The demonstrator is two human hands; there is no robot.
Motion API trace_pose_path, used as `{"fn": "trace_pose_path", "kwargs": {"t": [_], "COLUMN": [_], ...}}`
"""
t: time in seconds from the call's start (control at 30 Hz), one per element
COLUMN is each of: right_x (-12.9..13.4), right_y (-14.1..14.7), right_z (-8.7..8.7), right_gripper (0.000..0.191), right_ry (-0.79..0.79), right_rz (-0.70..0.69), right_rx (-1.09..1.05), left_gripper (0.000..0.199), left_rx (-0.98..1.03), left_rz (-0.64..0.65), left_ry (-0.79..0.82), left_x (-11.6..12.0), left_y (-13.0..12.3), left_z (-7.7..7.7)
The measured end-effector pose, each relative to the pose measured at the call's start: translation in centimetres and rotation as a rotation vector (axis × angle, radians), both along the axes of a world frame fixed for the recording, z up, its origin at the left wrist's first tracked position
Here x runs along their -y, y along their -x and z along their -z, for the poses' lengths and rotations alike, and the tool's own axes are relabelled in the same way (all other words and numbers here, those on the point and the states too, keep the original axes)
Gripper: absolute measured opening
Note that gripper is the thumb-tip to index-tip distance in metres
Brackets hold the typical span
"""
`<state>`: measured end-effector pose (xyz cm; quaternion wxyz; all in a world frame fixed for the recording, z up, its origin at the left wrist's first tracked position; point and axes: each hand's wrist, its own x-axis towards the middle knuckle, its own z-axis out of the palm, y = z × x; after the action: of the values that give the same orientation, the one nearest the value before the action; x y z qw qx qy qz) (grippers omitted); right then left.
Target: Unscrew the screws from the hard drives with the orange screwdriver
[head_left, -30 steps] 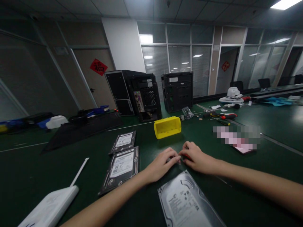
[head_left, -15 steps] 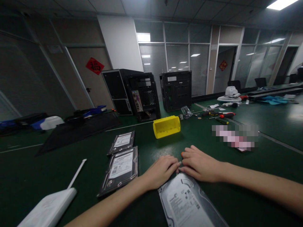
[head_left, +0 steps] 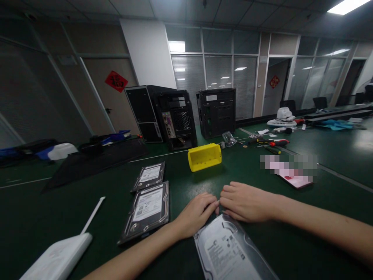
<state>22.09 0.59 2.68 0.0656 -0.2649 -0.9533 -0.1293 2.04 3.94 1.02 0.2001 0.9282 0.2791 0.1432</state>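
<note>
A silver hard drive [head_left: 224,249] with a printed white label lies on the green table in front of me, its near end cut off by the frame. My left hand [head_left: 199,210] rests at its far left corner, fingers curled with the thumb pointing inward. Against it, at the far edge of the drive, my right hand [head_left: 244,200] has its fingers bent and closed. The fingertips of both hands meet there, and whatever they hold is hidden. A small orange spot shows beside the right fingers. Two more hard drives, a nearer one [head_left: 147,208] and a farther one [head_left: 150,175], lie to the left.
A yellow bin [head_left: 205,157] lies beyond my hands. Black computer cases [head_left: 179,118] stand at the back. Screwdrivers [head_left: 279,143] and a pink item [head_left: 300,179] are on the right. A white device [head_left: 56,256] with an antenna sits at the near left.
My right hand has shifted slightly left, its fingers curling in closer to the left hand, and less orange shows. The left hand has barely moved; the drives lie as before.
</note>
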Motion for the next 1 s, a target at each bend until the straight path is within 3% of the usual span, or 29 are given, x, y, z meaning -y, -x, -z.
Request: {"fn": "trace_pose_path", "kwargs": {"t": [0.2, 0.3, 0.47, 0.53, 0.6, 0.67, 0.77, 0.87, 1.0], "right_x": [0.0, -0.1, -0.1, -0.2, -0.2, -0.3, -0.5, -0.6, -0.7], "right_y": [0.2, 0.2, -0.1, -0.3, -0.4, -0.4, -0.5, -0.5, -0.7], "right_z": [-0.2, -0.3, -0.4, -0.5, -0.7, -0.9, -1.3, -1.4, -1.1], "right_gripper": [0.024, 0.022, 0.020, 0.020, 0.019, 0.018, 0.016, 0.014, 0.014], "right_ry": [-0.024, -0.009, 0.030, 0.046, 0.068, 0.102, 0.151, 0.128, 0.074], "right_rz": [-0.022, -0.033, -0.046, -0.049, -0.058, -0.074, -0.101, -0.127, -0.164], "right_rx": [0.051, 0.062, 0.058, 0.053, 0.050, 0.044, 0.037, 0.062, 0.088], "left_gripper": [0.032, 0.029, 0.088, 0.098, 0.089, 0.067, 0.043, 0.046, 0.063], "left_rx": [-0.020, -0.073, -0.136, -0.100, -0.066, -0.055, -0.072, -0.033, 0.028], "left_rz": [0.003, 0.077, 0.130, 0.170, 0.275, 0.368, 0.415, 0.385, 0.226], "left_ry": [0.037, 0.077, -0.007, -0.098, -0.145, -0.132, -0.077, -0.135, -0.257], "left_x": [1.0, 1.9, 3.1, 3.7, 4.5, 5.6, 7.2, 8.3, 8.5], "left_y": [1.4, 2.7, 4.2, 4.4, 4.5, 4.4, 3.8, 2.8, 1.5], "left_z": [-0.8, -1.9, -3.0, -3.0, -2.8, -2.7, -2.4, -1.2, 1.8]}}
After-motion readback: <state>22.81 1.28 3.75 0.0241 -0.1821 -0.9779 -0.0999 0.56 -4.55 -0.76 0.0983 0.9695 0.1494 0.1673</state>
